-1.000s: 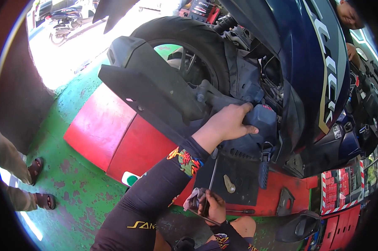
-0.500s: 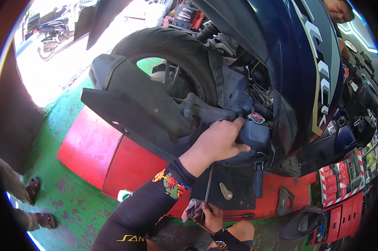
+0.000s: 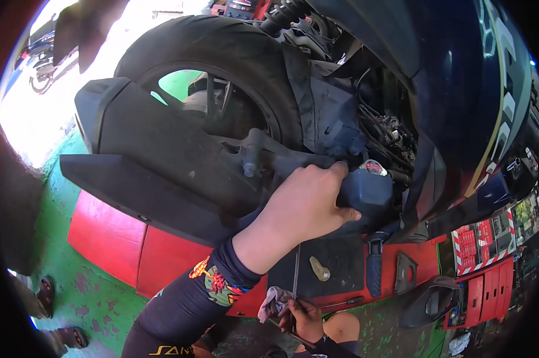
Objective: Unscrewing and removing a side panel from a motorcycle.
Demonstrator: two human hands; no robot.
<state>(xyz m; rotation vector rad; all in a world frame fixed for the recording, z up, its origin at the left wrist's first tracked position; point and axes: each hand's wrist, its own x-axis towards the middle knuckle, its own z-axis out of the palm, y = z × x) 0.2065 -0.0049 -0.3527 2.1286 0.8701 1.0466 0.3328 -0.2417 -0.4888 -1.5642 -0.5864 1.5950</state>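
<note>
Two bare hands are shown at a dark-blue and black scooter [image 3: 442, 71]. Your left hand [image 3: 299, 203] rests against the left side of a dark-grey, box-shaped plastic housing [image 3: 368, 194], right of the black rubber tyre [image 3: 221, 48]; thumb and forefinger stand apart, but you cannot tell whether the hidden fingers grip. Your right hand [image 3: 307, 320], lower, has its fingers curled around a long, thin metal rod [image 3: 297, 271], a crumpled pale-pink cloth [image 3: 274, 303] bunched against them.
</note>
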